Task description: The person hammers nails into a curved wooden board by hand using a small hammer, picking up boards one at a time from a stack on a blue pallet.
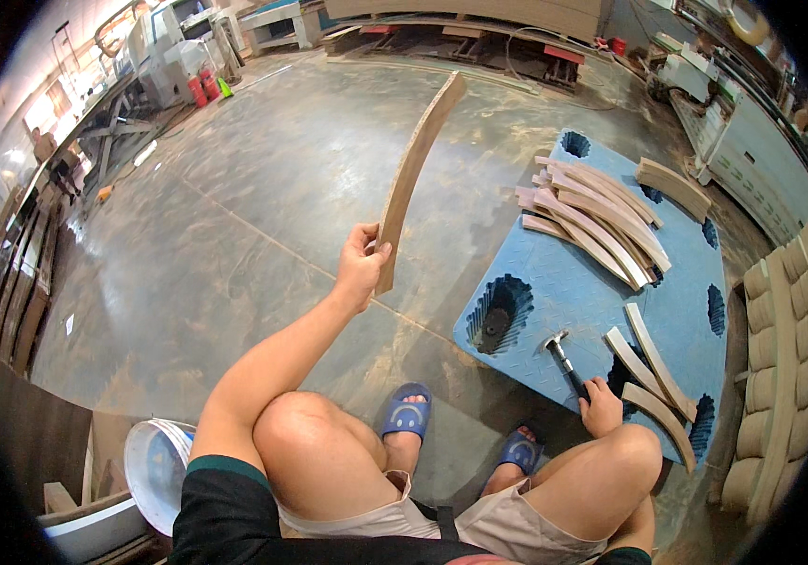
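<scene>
My left hand grips the lower end of a long curved wooden strip and holds it up in front of me, its far end pointing away over the floor. My right hand rests on the blue plastic pallet and holds the handle of a hammer, whose metal head lies on the pallet surface. A pile of several similar curved wooden pieces lies on the far part of the pallet. Three more curved pieces lie just right of my right hand.
I sit low, knees bent, feet in blue sandals on the concrete floor. A white bucket stands at my lower left. Stacked curved wood parts line the right edge. Machines and pallets stand at the far end; a person stands far left.
</scene>
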The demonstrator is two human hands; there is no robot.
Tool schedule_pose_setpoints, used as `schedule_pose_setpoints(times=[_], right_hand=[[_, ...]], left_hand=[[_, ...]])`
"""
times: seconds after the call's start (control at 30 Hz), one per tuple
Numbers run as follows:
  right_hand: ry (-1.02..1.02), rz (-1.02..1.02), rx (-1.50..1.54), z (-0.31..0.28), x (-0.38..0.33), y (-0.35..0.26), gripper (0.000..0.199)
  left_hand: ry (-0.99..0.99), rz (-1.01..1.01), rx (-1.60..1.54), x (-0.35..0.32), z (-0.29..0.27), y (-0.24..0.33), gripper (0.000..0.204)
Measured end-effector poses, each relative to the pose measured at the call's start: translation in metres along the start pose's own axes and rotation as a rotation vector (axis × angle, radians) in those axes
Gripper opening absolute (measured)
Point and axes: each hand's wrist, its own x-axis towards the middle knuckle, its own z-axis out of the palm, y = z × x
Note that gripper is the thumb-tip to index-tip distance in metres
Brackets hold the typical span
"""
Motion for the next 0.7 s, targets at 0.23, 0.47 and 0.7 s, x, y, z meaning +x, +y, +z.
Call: schedule_pose_setpoints(times=[0.23, 0.47, 0.7], right_hand=[[0.007, 0.004, 0.078, -0.002, 0.012, 0.046, 0.04], [-0.122, 0.167, 0.057, -0.101, 0.039, 0.012, 0.031], [-0.325, -0.059, -0.093, -0.155, 0.14, -0.079, 0.036]], left_hand=[[0.005, -0.273, 0.078, 0.012, -0.039, -0.025, 0.045], [0.234, -0.462, 0.279, -0.067, -0.11, -0.134, 0.048], [0.372, -0.457, 0.724, -0.182, -0.213, -0.244, 0.073]])
